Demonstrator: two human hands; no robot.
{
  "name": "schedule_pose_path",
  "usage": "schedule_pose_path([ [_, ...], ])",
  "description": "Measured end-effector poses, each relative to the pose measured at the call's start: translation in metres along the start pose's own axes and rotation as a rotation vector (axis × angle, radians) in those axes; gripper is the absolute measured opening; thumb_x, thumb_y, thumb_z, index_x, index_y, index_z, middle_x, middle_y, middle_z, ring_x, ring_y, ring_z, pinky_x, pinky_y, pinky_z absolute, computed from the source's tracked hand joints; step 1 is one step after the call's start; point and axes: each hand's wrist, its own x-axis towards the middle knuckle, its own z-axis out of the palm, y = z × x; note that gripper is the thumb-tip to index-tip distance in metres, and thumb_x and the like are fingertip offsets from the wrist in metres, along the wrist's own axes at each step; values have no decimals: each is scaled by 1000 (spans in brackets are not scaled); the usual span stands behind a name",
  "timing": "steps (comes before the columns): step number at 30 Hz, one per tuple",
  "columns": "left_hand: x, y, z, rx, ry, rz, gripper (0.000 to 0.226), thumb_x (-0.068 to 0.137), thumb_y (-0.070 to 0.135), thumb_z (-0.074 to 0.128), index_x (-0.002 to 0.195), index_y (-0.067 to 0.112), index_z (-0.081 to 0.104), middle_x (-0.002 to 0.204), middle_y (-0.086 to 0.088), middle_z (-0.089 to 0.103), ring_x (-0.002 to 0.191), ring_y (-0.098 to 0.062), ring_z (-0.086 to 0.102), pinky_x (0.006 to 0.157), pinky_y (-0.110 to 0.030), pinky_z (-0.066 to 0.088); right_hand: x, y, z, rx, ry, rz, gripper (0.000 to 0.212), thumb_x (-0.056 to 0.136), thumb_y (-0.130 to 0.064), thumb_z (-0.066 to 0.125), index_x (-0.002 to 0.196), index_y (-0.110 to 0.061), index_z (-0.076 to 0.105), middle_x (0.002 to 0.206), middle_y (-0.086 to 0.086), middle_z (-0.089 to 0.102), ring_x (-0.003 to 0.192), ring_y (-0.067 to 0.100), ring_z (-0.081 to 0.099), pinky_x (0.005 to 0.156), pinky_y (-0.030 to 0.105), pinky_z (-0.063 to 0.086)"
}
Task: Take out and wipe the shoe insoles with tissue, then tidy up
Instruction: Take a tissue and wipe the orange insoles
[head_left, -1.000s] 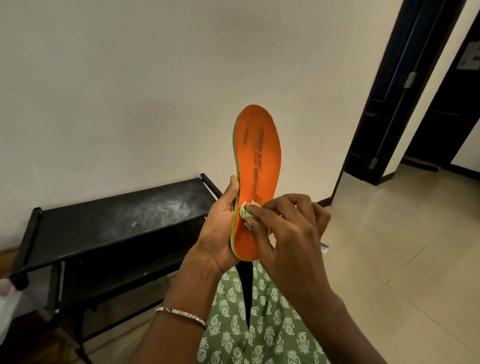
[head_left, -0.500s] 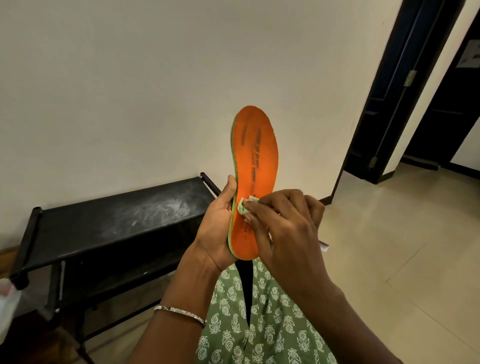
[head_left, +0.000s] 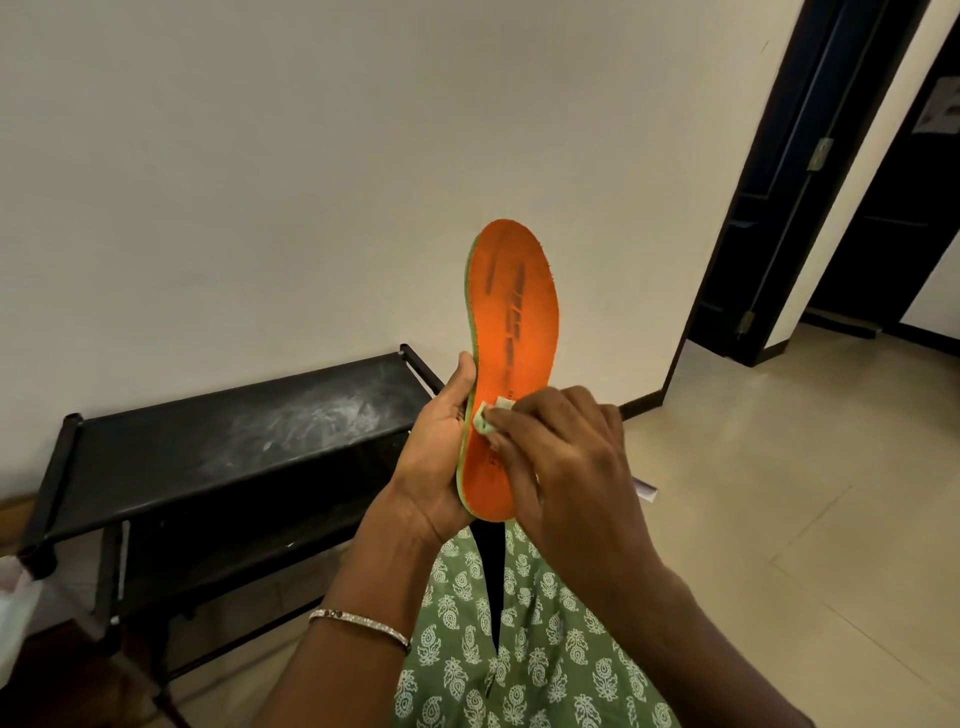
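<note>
The left hand (head_left: 441, 457) holds the orange foam insole with a green edge (head_left: 511, 332) upright at frame centre, toe toward 12 o'clock. Its palm cups the heel from the 9 o'clock side, thumb laid along the edge. The right hand (head_left: 566, 457) reaches in from 4 o'clock, fingers curled, pinching a small folded white tissue (head_left: 491, 413) against the insole's orange face. A black metal shoe rack (head_left: 234, 431) stands at 9 o'clock of the hands.
</note>
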Motion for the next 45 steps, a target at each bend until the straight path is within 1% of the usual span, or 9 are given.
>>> schedule_pose_path([
  [4, 1, -3, 2, -35, 7, 4, 70, 100, 58, 40, 139, 2, 55, 142, -21, 54, 133, -32, 51, 117, -45, 35, 12, 17, -5, -79, 13, -15, 16, 90, -25, 66, 104, -22, 74, 98, -2, 68, 95, 23, 56, 79, 38, 37],
  [8, -2, -7, 13, -47, -40, 17, 61, 103, 54, 34, 131, 7, 61, 108, -16, 73, 97, -27, 73, 83, -41, 61, 31, 38, -2, -96, 70, 97, 14, 92, -23, 68, 106, -20, 73, 99, 1, 68, 94, 25, 57, 79, 38, 38],
  [12, 0, -3, 4, -17, -22, 1, 67, 101, 57, 37, 139, 5, 56, 129, -18, 63, 121, -30, 60, 111, -44, 43, 14, 17, 2, -38, 19, 56, 17, 93, -21, 64, 106, -18, 72, 98, 2, 66, 92, 24, 56, 78, 41, 43],
  [18, 4, 1, -6, -44, -2, -3, 72, 99, 60, 40, 143, 4, 50, 141, -19, 53, 135, -30, 42, 124, -44, 20, 0, 6, 1, -68, -31, -51, 18, 89, -22, 66, 106, -21, 73, 101, -1, 67, 96, 23, 57, 82, 42, 42],
  [20, 2, -1, -3, -48, 8, 10, 70, 100, 57, 39, 143, 3, 52, 147, -19, 50, 136, -32, 45, 122, -45, 26, 12, 18, 2, -71, 0, -14, 16, 89, -20, 67, 105, -20, 73, 100, 1, 67, 94, 25, 57, 80, 43, 45],
  [24, -1, -2, 4, -50, -27, 32, 62, 101, 56, 38, 130, 7, 64, 120, -16, 69, 108, -27, 68, 103, -41, 50, 25, 21, 3, 20, 74, 97, 16, 89, -9, 68, 104, -9, 73, 105, 11, 65, 95, 27, 60, 81, 39, 53],
  [33, 5, 3, -12, -38, 1, -1, 76, 98, 61, 45, 146, 2, 47, 153, -21, 37, 144, -31, 34, 124, -48, 18, 1, -10, 0, 79, -97, -11, 35, 74, 2, 80, 104, -13, 72, 103, 5, 69, 95, 22, 62, 81, 33, 55],
  [38, 1, -3, -2, -37, -10, 48, 58, 102, 53, 39, 127, 8, 66, 118, -15, 70, 107, -28, 68, 99, -44, 53, 29, 16, 0, 30, 33, 40, 14, 87, -5, 69, 100, -11, 68, 99, 8, 70, 88, 26, 63, 74, 38, 54],
  [45, 3, 2, -8, 3, -15, -4, 72, 98, 62, 41, 133, 2, 60, 133, -22, 59, 121, -32, 60, 110, -46, 43, 1, -4, -4, 176, -138, 14, 27, 86, -8, 70, 111, -16, 73, 108, 0, 68, 99, 16, 60, 84, 26, 50],
])
